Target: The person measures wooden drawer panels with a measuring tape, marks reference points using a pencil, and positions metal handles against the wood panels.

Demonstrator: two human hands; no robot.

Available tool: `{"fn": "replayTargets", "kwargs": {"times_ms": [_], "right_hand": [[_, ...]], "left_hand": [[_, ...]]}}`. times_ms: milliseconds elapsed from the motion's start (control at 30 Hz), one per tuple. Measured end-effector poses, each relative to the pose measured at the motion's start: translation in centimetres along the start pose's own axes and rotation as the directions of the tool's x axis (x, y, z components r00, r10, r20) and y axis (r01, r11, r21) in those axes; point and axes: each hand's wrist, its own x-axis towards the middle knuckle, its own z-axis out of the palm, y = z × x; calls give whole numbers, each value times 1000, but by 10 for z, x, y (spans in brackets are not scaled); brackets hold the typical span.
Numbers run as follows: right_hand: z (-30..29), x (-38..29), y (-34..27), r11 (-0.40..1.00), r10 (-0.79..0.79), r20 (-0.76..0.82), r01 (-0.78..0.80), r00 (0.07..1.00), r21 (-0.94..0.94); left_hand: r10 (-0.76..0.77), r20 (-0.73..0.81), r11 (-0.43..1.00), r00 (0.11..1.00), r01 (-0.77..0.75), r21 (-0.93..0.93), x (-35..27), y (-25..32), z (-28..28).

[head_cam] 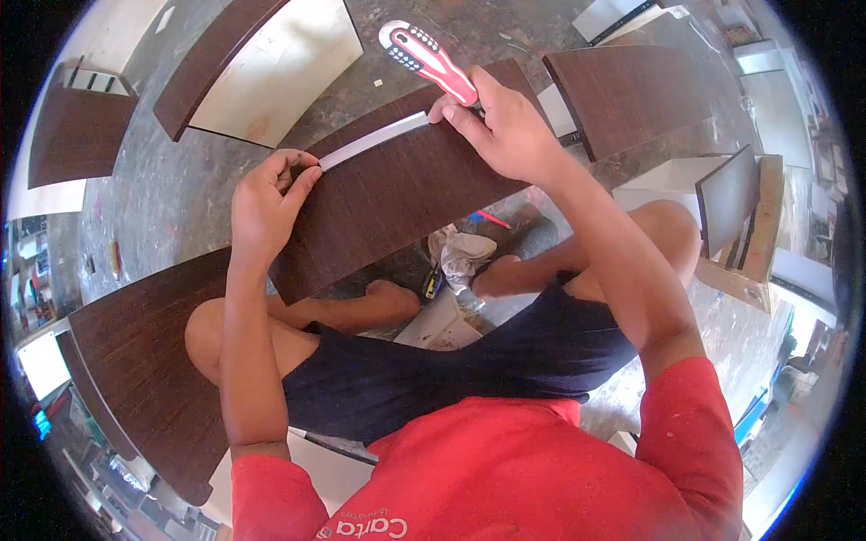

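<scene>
A light metal strip or profile (373,140) lies along a dark wood-grain panel (399,182) in front of me. My left hand (270,189) pinches the strip's left end between thumb and fingertips. At its right end, my right hand (497,125) touches the strip with thumb and finger while also holding a red, white and black tool handle (433,64), which sticks up and to the left. The tool's working end is hidden by the hand.
Beyond the panel stands a cabinet piece with a pale face (284,67). Other dark panels lie at the right (636,95) and left (155,365). A crumpled cloth (463,255), a red pencil-like item (494,219) and a yellow-black tool (433,284) are near my feet.
</scene>
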Motion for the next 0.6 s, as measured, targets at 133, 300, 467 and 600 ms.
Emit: {"fn": "replayTargets", "kwargs": {"times_ms": [133,300,467,600], "right_hand": [[0,0,0,999,-23,7,23,1000,-33],[1,-1,0,999,-38,11,38,999,-34],[1,-1,-1,998,5,5,-5,1000,-57],[1,-2,-3,1000,-1,-1,1,1000,-27]], "left_hand": [[105,-74,992,992,-110,-57,1,-16,7],[144,-50,987,988,-147,-66,1,-14,6],[106,9,994,994,-105,-23,-2,-5,-1],[149,21,987,989,-147,-71,-2,-12,0]]}}
